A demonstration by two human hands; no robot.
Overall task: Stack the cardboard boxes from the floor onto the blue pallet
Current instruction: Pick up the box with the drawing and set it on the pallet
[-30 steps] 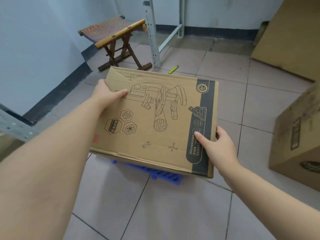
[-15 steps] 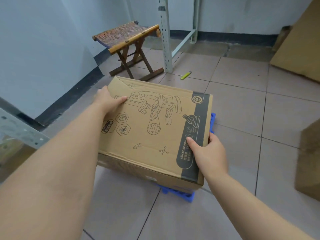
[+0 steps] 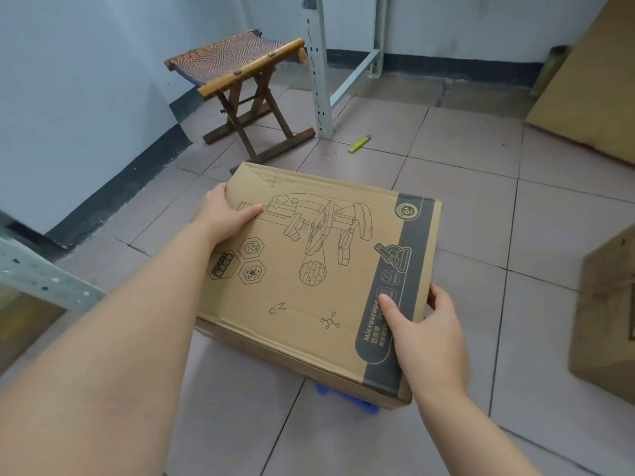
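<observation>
A flat cardboard box (image 3: 319, 269) printed with a microscope drawing and a dark stripe lies low over the blue pallet (image 3: 347, 400). Only a small blue corner of the pallet shows under the box's near edge. My left hand (image 3: 226, 214) grips the box's far left edge, thumb on top. My right hand (image 3: 422, 324) grips its near right corner, thumb on the dark stripe. I cannot tell whether the box rests on the pallet or hovers just above it.
Another cardboard box (image 3: 608, 321) stands on the tiled floor at the right edge. A folding wooden stool (image 3: 240, 84) and a metal rack post (image 3: 318, 67) stand behind. A yellow cutter (image 3: 359, 143) lies on the floor. Flat cardboard (image 3: 591, 80) leans at the far right.
The box has gone down and away from me onto the pallet area, hiding more of the blue. Both hands kept their grip. The view has shifted left.
</observation>
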